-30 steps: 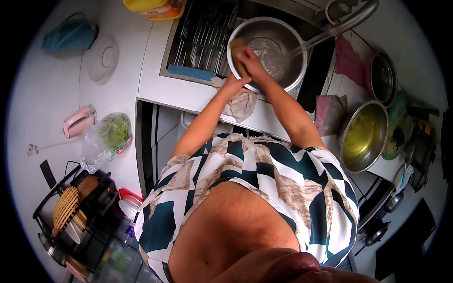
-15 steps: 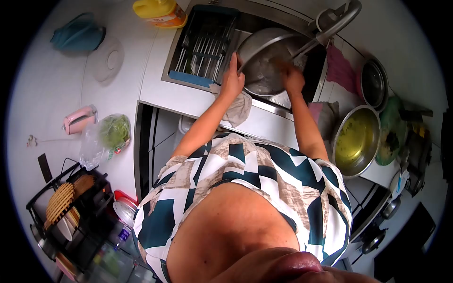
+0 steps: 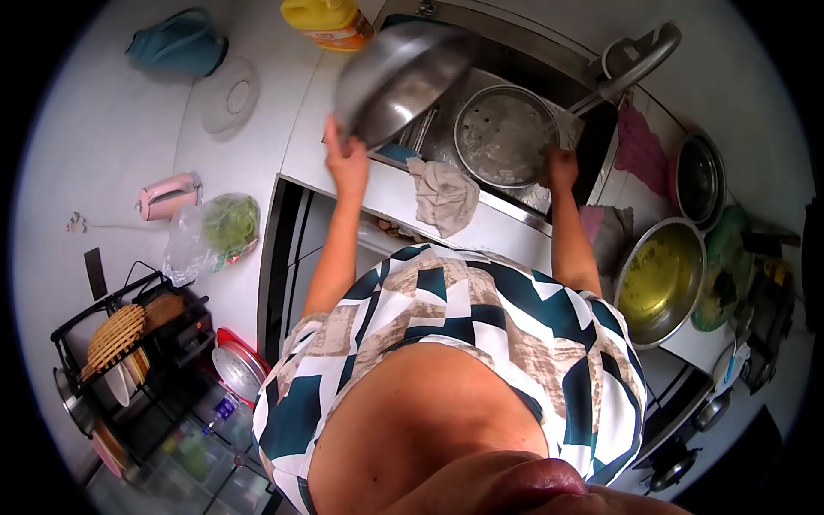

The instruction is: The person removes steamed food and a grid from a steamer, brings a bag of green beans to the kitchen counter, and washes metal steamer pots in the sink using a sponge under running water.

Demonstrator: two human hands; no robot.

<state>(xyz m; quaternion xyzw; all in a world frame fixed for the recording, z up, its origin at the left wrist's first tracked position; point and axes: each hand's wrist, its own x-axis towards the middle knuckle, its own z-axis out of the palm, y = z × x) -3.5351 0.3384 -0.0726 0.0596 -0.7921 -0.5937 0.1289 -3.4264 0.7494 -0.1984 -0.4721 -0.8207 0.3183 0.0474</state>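
My left hand (image 3: 346, 161) grips the rim of a steel basin (image 3: 408, 90), which is tilted and raised over the left side of the sink. The basin is slightly blurred. Below and to its right, a round metal pan (image 3: 502, 133) sits in the sink (image 3: 463, 90) with cloudy water in it. My right hand (image 3: 560, 169) is at this pan's right edge, fingers curled; what they hold, if anything, is hidden. The faucet (image 3: 635, 69) reaches over the sink from the right, close above the pan. A beige cloth (image 3: 445, 196) hangs on the counter's front edge.
A yellow bottle (image 3: 330, 21) stands behind the basin. On the left counter are a blue pitcher (image 3: 176, 45), a clear lid (image 3: 230, 96) and a bag of greens (image 3: 230, 227). To the right sit a bowl of yellowish liquid (image 3: 657, 279) and a pink cloth (image 3: 639, 154).
My left hand has lifted the basin up and left, tilting it, which uncovers the round pan in the sink. My right hand has come out of the basin to the pan's right edge.
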